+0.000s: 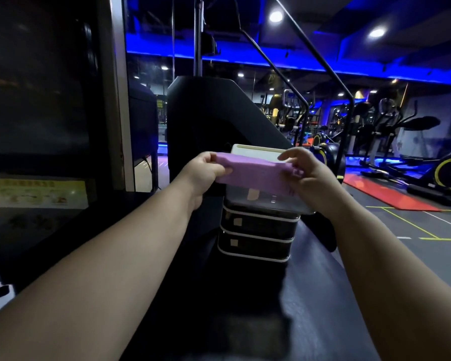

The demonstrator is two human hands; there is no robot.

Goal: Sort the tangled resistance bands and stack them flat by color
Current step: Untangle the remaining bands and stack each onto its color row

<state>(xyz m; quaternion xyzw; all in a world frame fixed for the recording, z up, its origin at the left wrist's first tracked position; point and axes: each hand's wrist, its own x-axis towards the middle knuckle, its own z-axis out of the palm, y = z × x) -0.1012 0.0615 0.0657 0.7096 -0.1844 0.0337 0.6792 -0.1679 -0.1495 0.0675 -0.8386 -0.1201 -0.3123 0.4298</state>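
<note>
Both hands pinch a purple band (255, 173), left hand (205, 171) on one end, right hand (303, 175) on the other, holding it flat above stacked drawers (258, 230).

I can read nothing outright from here. The closest thing to a sign is the yellow placard (37, 192) on the dark panel at far left. It carries a row of characters along its top edge and small pictures below, all too blurred for me to make out. Beneath it are fainter yellowish marks (34, 221) that look like large characters, also illegible. The stacked drawers (258, 230) each bear a small pale tag on the front: the upper tag (253, 194) sits just under the purple band (255, 173), with the middle tag (238, 221) and lower tag (234, 242) below. Any writing on them is too small to tell.
</note>
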